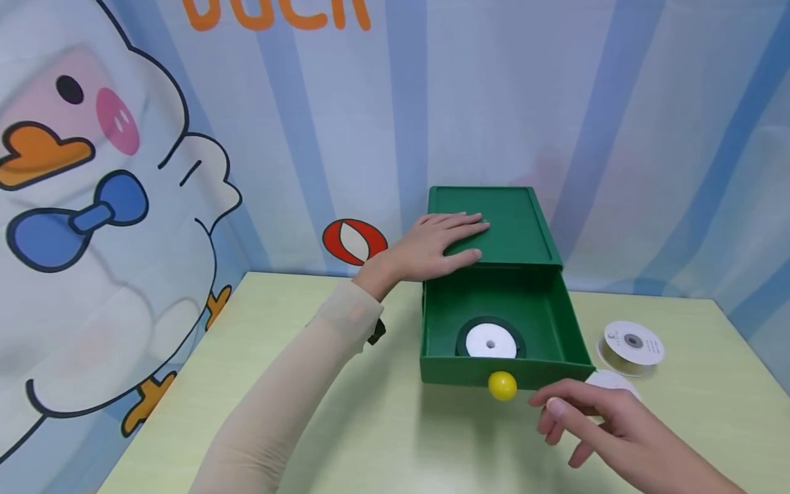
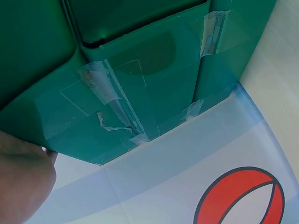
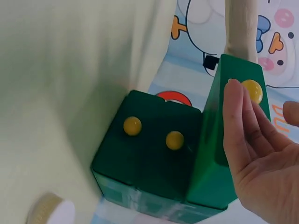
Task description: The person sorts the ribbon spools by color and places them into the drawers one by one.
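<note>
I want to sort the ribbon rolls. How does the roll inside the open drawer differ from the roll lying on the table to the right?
The roll in the drawer has dark green ribbon; the roll on the table has pale gold ribbon. The first sits inside the green drawer, the second on the bare table. Both lie flat, with white faces and a centre hole.

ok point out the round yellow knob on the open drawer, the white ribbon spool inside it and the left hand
round yellow knob [image 1: 503, 385], head view, middle of the ball
white ribbon spool [image 1: 490, 342], head view, its white top face
left hand [image 1: 435, 243], head view, back of the hand
</note>
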`<act>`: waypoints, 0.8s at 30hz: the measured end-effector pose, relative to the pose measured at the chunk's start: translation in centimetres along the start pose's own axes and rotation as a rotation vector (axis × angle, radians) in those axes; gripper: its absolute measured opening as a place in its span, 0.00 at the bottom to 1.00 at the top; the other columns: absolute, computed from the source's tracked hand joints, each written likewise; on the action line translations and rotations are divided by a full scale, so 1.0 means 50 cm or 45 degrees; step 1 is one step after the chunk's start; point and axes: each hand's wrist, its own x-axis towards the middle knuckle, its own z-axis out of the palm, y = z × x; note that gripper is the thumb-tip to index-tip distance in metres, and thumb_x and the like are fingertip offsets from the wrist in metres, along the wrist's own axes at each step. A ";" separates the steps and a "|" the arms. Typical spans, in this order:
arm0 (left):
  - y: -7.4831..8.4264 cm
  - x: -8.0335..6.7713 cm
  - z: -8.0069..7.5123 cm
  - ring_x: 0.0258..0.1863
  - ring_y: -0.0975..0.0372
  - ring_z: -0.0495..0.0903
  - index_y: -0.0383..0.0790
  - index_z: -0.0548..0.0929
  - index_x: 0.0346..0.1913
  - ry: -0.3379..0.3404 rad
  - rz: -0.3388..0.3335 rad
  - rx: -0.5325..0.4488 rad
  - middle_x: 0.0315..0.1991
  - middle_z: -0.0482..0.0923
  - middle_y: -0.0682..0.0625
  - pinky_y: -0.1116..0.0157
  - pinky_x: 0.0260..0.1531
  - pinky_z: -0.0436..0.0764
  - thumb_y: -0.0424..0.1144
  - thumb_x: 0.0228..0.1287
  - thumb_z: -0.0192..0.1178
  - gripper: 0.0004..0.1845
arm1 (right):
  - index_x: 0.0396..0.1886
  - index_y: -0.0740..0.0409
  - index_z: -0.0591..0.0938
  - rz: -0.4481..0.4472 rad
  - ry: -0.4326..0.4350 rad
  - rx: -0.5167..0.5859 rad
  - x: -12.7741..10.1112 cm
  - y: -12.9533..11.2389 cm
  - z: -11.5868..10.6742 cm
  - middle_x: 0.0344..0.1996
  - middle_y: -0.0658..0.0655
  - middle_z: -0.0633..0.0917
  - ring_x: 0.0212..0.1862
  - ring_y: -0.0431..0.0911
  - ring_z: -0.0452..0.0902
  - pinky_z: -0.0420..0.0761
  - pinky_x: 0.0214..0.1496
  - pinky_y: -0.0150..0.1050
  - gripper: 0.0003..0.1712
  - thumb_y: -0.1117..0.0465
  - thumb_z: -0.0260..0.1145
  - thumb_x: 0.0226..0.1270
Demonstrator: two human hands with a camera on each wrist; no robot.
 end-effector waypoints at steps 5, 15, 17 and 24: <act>0.002 -0.002 0.000 0.86 0.58 0.48 0.56 0.60 0.85 -0.005 -0.006 0.009 0.86 0.53 0.56 0.51 0.84 0.45 0.60 0.82 0.48 0.35 | 0.67 0.71 0.76 0.052 -0.062 0.199 0.011 0.011 0.010 0.46 0.63 0.86 0.45 0.52 0.86 0.91 0.43 0.51 0.26 0.56 0.42 0.92; 0.005 -0.003 -0.007 0.86 0.57 0.48 0.55 0.60 0.85 -0.011 -0.018 0.006 0.86 0.52 0.55 0.50 0.84 0.45 0.59 0.83 0.48 0.35 | 0.75 0.69 0.69 0.162 -0.188 0.563 0.039 0.014 0.054 0.49 0.63 0.89 0.49 0.55 0.87 0.90 0.49 0.50 0.32 0.48 0.38 0.92; 0.005 -0.003 -0.007 0.86 0.57 0.48 0.55 0.60 0.85 -0.010 -0.015 0.006 0.86 0.52 0.55 0.50 0.84 0.45 0.59 0.83 0.48 0.35 | 0.78 0.69 0.65 0.199 -0.190 0.588 0.043 0.008 0.067 0.50 0.63 0.88 0.50 0.55 0.86 0.89 0.51 0.49 0.35 0.45 0.39 0.92; 0.007 -0.004 -0.005 0.86 0.56 0.48 0.55 0.60 0.85 -0.008 -0.020 0.004 0.86 0.53 0.55 0.49 0.84 0.44 0.59 0.82 0.48 0.35 | 0.80 0.64 0.61 0.249 -0.262 0.803 0.054 -0.007 0.088 0.51 0.64 0.87 0.51 0.54 0.85 0.88 0.53 0.43 0.38 0.38 0.39 0.89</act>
